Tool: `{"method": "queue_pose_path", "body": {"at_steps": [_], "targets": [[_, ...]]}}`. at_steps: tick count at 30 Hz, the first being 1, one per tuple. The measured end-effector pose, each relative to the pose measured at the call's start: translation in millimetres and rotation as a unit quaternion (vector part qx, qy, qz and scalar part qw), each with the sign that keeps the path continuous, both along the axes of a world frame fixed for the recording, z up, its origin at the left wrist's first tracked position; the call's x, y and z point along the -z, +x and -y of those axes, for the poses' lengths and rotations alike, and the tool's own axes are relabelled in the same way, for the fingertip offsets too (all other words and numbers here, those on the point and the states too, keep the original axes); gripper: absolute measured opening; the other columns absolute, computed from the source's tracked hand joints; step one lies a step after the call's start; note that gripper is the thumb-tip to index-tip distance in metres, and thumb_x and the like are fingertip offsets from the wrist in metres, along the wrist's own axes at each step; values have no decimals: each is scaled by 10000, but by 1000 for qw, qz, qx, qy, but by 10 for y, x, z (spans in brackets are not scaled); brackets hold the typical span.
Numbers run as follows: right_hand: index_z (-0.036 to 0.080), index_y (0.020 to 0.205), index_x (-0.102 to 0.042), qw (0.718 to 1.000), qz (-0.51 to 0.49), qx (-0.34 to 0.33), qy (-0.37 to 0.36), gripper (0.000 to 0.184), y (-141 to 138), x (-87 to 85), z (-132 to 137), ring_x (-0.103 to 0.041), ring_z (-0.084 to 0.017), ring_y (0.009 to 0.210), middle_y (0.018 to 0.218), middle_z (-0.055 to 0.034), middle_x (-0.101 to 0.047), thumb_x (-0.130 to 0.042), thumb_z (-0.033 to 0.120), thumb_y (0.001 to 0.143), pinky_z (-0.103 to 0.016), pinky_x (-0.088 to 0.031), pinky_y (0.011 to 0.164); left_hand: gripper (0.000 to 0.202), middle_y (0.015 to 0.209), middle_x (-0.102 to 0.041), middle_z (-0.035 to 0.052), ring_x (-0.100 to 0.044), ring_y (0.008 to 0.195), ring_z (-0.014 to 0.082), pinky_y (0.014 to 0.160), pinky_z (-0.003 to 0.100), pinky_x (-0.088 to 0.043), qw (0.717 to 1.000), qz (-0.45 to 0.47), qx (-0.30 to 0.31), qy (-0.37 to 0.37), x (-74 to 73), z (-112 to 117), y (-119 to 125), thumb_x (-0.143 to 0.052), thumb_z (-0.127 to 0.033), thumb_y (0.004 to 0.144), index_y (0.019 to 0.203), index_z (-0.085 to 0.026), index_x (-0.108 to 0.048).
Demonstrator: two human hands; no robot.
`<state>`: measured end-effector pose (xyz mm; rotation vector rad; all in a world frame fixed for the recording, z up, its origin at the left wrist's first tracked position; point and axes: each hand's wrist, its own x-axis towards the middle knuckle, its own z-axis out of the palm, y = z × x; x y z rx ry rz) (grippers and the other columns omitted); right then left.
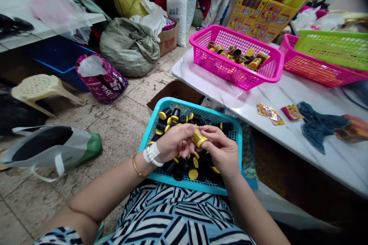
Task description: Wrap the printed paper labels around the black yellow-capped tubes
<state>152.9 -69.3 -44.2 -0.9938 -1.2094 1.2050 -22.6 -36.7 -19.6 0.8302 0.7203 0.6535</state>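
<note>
A turquoise basket [230, 121] rests on my lap, filled with several small black tubes with yellow caps [166, 113]. Above it, my left hand [175, 141] and my right hand [221, 149] meet around one small tube wrapped in a yellow label [199, 138]. Both hands are closed on it with pinched fingers. My left wrist carries a pearl bracelet and a gold bangle.
A white table [316, 153] stands to the right with a pink basket [227, 72] of labelled tubes, further pink and green baskets [330, 48], sticker packets [270, 114] and a blue cloth [316, 124]. Bags, a plastic stool [40, 90] and a cardboard box [175, 93] crowd the floor. A person stands far back.
</note>
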Motion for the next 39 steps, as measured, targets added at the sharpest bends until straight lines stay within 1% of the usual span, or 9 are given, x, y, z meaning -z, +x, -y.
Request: {"method": "queue_pose_path", "body": {"at_steps": [10, 15, 20, 24, 27, 31, 35, 37, 39], "targets": [[235, 885, -726, 1000, -17, 25, -7, 112, -196, 50, 4, -694, -138, 659, 1142, -62, -666, -750, 315, 810, -311, -635, 584, 471, 441, -507, -63, -274, 260, 3, 299, 140, -201, 991, 57, -83, -88, 171, 118, 117, -699, -575, 787, 753, -126, -561], [234, 831, -730, 999, 7, 37, 36, 121, -271, 104, -78, -734, -213, 806, 1058, -68, -710, -769, 338, 782, -338, -646, 648, 454, 456, -507, -56, -288, 274, 0, 322, 147, -178, 990, 56, -98, -89, 194, 83, 106, -754, -532, 732, 703, -137, -533], [203, 977, -711, 976, 132, 144, 100, 212, 135, -506, -722, -720, -200, 787, 997, -72, -732, -714, 351, 826, -346, -642, 642, 523, 635, -647, -4, -428, 352, 40, 360, 154, -239, 989, 73, -97, -84, 127, 206, 158, -755, -412, 748, 1151, -134, -572], [302, 1345, -523, 945, 122, 218, 211, 612, 563, -1027, -1299, -729, -201, 859, 1312, -78, -598, -750, 362, 779, -359, -648, 629, 461, 644, -657, 23, -462, 392, 46, 387, 157, -272, 997, 38, -33, -50, 145, 413, 104, -720, -425, 793, 1110, -109, -609], [292, 1245, -615, 946, 173, 197, 192, 403, 571, -856, -1215, -727, -182, 799, 1188, -59, -667, -678, 366, 854, -312, -628, 578, 396, 659, -655, 20, -482, 429, 48, 424, 162, -325, 999, -9, -28, -14, 184, 547, -82, -690, -440, 825, 1053, -121, -642], [212, 948, -749, 949, 307, 38, 66, 183, 204, -215, -673, -694, -170, 630, 779, -32, -734, -629, 337, 889, -286, -587, 522, 344, 673, -635, -1, -502, 477, 53, 479, 170, -381, 994, -90, -64, 20, 199, 637, -387, -639, -429, 869, 1051, -137, -640], [268, 1194, -696, 873, 452, -107, 150, 384, -153, 115, -562, -701, -209, 1020, 1205, -55, -706, -565, 130, 861, -347, -587, 880, 322, 688, -629, 5, -521, 502, 77, 493, 195, -416, 981, -147, -104, 78, 143, 559, -565, -580, -416, 904, 1061, -139, -633], [322, 1282, -645, 815, 514, -199, 177, 545, -253, 86, -641, -678, -208, 1099, 1294, -26, -668, -505, 43, 834, -341, -568, 928, 289, 746, -661, 29, -583, 596, 112, 577, 230, -478, 940, -235, -160, 188, 76, 437, -637, -594, -375, 898, 1070, -149, -653], [349, 1311, -622, 780, 552, -234, 179, 607, -283, 11, -677, -684, -216, 1099, 1329, -16, -648, -483, 20, 821, -342, -580, 908, 249, 830, -695, 54, -626, 724, 148, 706, 267, -510, 850, -345, -225, 328, -19, 296, -721, -616, -324, 885, 1059, -158, -683]]}}
